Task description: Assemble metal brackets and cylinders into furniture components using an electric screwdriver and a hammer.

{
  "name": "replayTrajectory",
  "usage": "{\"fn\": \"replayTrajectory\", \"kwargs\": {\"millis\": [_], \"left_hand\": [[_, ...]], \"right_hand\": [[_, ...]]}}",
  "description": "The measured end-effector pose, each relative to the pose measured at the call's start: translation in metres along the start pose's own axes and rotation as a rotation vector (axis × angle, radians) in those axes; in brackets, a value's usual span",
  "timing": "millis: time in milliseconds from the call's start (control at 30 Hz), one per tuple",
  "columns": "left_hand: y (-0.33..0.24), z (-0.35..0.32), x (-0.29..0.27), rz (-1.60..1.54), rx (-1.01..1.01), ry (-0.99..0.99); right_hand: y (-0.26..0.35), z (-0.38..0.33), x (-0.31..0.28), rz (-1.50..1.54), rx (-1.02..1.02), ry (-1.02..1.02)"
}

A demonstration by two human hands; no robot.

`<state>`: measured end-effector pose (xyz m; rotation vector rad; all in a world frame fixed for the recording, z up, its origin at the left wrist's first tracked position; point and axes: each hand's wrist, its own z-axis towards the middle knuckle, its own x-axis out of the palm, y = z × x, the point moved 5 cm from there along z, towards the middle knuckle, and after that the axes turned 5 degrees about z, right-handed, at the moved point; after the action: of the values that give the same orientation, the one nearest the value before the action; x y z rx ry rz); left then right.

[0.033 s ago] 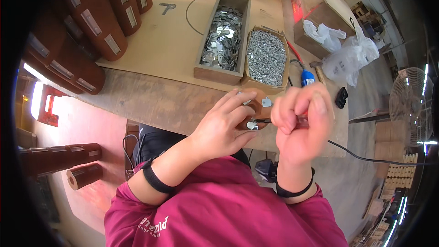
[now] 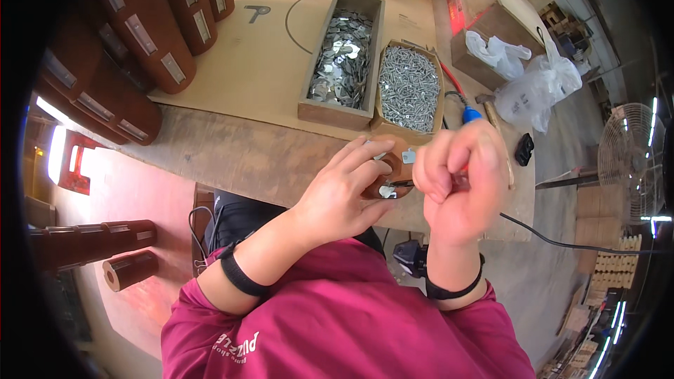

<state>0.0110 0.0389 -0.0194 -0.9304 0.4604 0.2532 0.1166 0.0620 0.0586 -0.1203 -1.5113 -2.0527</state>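
My left hand (image 2: 345, 186) curls over the end of a brown cylinder (image 2: 398, 146) at the table's front edge, gripping it. Small metal plates sit on that end: one plate (image 2: 408, 157) right of my fingers, another plate (image 2: 387, 191) between thumb and forefinger. My right hand (image 2: 463, 175) is closed around a screwdriver (image 2: 404, 184), whose dark shaft points left to the nearer plate. A bit of red shows within the fist, but most of the handle is hidden. Whether the tip touches a screw is too small to tell.
Beyond my hands stand a wooden box of metal plates (image 2: 307, 98) and a carton of screws (image 2: 408, 88). Brown cylinders (image 2: 151, 35) are stacked at left. A blue fitting (image 2: 471, 114), plastic bags (image 2: 537, 88) and a black object (image 2: 524, 149) lie to the right, with a fan (image 2: 625, 161) beyond.
My right fist has shifted slightly left and up, covering more of the blue fitting. The left hand stays in place on the brown cylinder.
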Motion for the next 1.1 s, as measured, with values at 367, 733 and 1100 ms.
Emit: {"fn": "replayTrajectory", "kwargs": {"millis": [367,733,1100], "left_hand": [[0.002,-0.003,0.002,0.007,-0.052,-0.03],[-0.014,-0.019,0.007,0.389,0.08,-0.199],[-0.02,-0.021,0.008,0.416,0.059,-0.313]], "right_hand": [[-0.009,0.02,-0.004,0.258,0.341,0.441],[-0.003,0.019,-0.007,0.114,0.175,0.398],[-0.002,0.013,-0.017,0.259,0.145,0.271]]}}
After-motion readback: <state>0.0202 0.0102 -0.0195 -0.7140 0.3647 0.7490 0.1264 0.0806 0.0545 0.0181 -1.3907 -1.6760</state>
